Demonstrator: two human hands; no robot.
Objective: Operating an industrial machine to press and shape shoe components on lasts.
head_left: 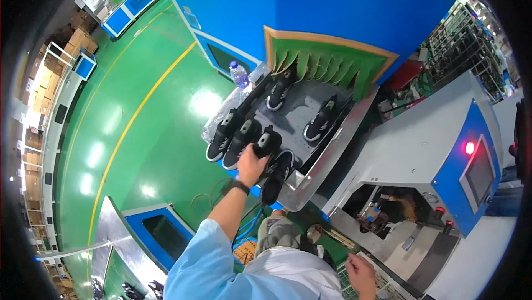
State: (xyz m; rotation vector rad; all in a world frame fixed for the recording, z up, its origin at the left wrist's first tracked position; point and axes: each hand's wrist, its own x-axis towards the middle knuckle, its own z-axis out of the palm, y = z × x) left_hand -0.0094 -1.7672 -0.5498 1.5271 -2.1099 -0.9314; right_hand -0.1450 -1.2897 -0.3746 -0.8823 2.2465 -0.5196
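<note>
My left hand is closed around a black sneaker at the near end of a grey conveyor. Right beside it lies another black sneaker, tilted, with white stripes on its side. To the left of my hand, a third black sneaker and a fourth one stand side by side. Farther up the belt are a sneaker near the curtain and a sneaker by the right rail. My right hand hangs low at my right side, fingers curled, with nothing visible in it.
A green strip curtain covers the opening of a large blue machine. A water bottle stands at the conveyor's left edge. On the right, a grey-and-blue machine has an open cavity and a lit red lamp.
</note>
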